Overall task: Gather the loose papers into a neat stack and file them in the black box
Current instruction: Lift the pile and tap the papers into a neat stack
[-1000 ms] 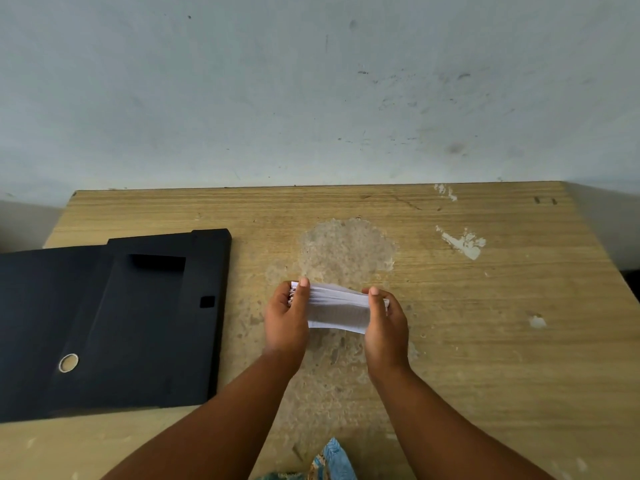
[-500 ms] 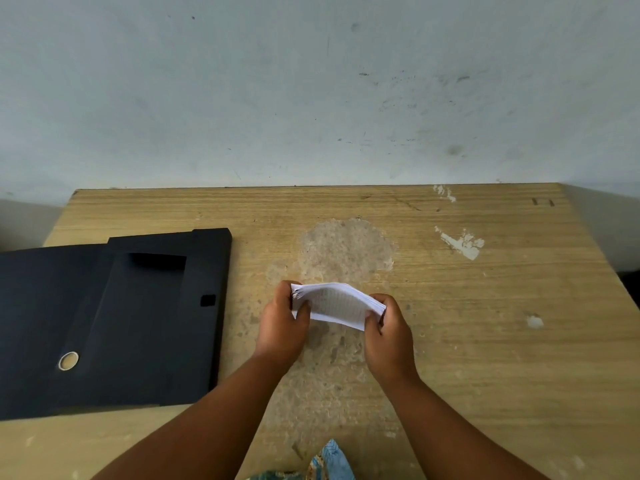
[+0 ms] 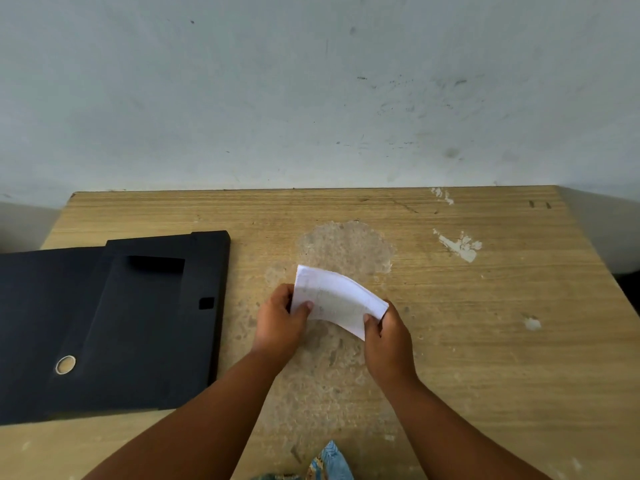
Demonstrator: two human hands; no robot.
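A small stack of white papers (image 3: 334, 299) is held above the middle of the wooden table (image 3: 502, 323), bowed upward between both hands with its top face toward me. My left hand (image 3: 278, 322) pinches its left end, thumb on top. My right hand (image 3: 388, 336) grips its lower right corner. The black box (image 3: 114, 323) lies open and flat at the table's left side, a hand's width left of my left hand, with a round ring hole near its lower left.
A worn grey patch (image 3: 346, 247) and white paint chips (image 3: 459, 245) mark the table top. A grey-white wall (image 3: 311, 98) stands right behind the table's far edge. A bit of blue patterned cloth (image 3: 329, 462) shows at the bottom edge.
The stack has tilted from edge-on to showing its top face and has bowed more. Both hands have shifted slightly while keeping hold of it.
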